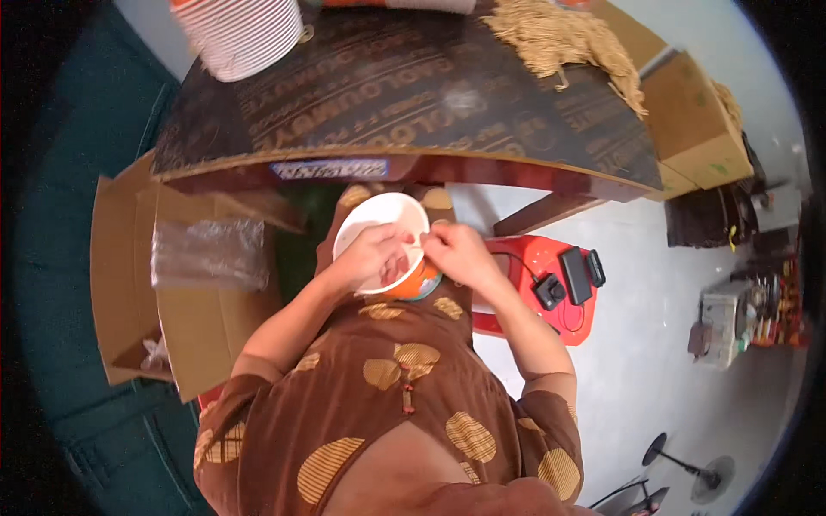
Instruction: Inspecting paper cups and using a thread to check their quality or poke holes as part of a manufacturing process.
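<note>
A white-lined paper bucket [379, 211] with an orange and teal outside sits tilted on my lap, its mouth toward me. My left hand [374, 256] reaches over the rim into it, fingers curled near the right-hand wall. Outside that wall, my right hand [458, 254] is closed in a pinch at the rim, close to the left fingertips. A small pale bit shows between the two hands, too small to name. What either set of fingers grips is mostly hidden.
Ahead stands a dark printed-board table [370, 95] bearing a stack of paper buckets [245, 43] and a bundle of tan cords [559, 43]. An open cardboard box [194, 318] is at left. A red stool [538, 258] with small black devices stands at right. Another carton [697, 120] lies beyond.
</note>
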{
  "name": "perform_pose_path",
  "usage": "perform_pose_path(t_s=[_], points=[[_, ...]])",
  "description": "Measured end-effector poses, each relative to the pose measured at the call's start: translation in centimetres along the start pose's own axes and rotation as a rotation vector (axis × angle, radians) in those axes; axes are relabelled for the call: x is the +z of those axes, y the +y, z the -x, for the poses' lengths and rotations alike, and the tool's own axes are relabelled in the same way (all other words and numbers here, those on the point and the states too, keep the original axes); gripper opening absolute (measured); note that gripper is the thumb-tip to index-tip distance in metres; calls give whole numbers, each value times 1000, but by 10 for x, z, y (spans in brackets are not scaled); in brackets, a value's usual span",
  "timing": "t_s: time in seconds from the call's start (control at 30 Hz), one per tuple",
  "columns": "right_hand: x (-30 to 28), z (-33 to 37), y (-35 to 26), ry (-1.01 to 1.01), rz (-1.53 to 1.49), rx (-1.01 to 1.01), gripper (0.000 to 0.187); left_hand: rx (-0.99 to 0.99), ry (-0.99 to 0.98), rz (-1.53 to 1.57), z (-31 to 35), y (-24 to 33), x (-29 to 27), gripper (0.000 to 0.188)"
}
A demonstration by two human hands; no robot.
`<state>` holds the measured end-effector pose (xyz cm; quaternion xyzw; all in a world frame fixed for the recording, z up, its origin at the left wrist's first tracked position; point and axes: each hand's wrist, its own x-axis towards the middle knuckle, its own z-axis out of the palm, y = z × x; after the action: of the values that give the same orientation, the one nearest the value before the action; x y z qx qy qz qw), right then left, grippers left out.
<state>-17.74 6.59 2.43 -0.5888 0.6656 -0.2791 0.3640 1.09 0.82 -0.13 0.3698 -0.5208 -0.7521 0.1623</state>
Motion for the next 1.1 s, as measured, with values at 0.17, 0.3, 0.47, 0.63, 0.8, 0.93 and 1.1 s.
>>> perform_pose_path(t_s=[0.17,0.3,0.47,0.63,0.8,0.93,1.1], points=[[-3,-2,-1,-101,-128,43,43,-63,-66,77,2,-5,0,26],[-3,2,3,-154,-274,52,43,-51,-89,66,7,-1,-1,26],[-5,8,3,-197,-326,57,41,-20,-116,64,10,-2,-6,24],[-3,10,2,-210,-328,47,40,2,-93,-24,8,-2,1,24],[-4,2,2,-220,-306,29,40,195,-105,-124,-10,-17,1,21],[-6,-2,4,-192,-302,20,41,246,-64,-208,-8,-7,5,21],[-2,-3,-4,-100,-122,-22,40,387,153,-506,-3,-3,9,14]])
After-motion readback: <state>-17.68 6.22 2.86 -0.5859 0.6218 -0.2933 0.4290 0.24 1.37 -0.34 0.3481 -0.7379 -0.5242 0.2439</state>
